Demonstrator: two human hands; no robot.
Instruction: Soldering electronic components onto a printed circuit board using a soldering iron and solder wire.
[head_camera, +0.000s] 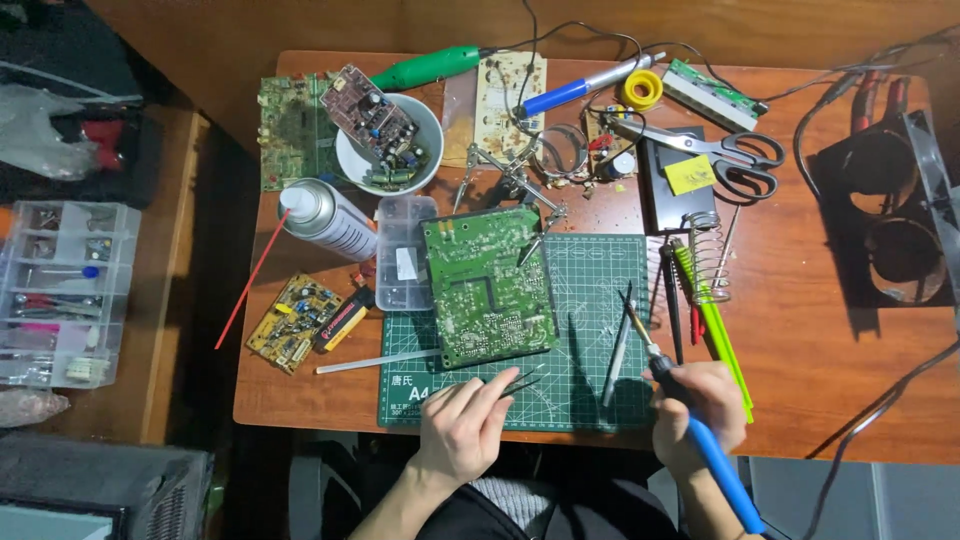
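A green circuit board (489, 287) lies solder side up on a green cutting mat (590, 300), clipped at its top by a helping-hands stand (512, 180). My left hand (467, 425) rests at the mat's front edge and pinches black tweezers (520, 380) whose tips point right, just below the board. My right hand (700, 415) grips a blue-handled soldering iron (690, 415); its tip (632, 312) points up and left over the mat, right of the board.
A spray can (325, 218), a clear parts box (404, 250), a small yellow board (294, 322), a white bowl holding a board (388, 142), scissors (725, 150), a coil iron stand (706, 255), green and red tools (712, 315), and a compartment organiser (62, 292) at left.
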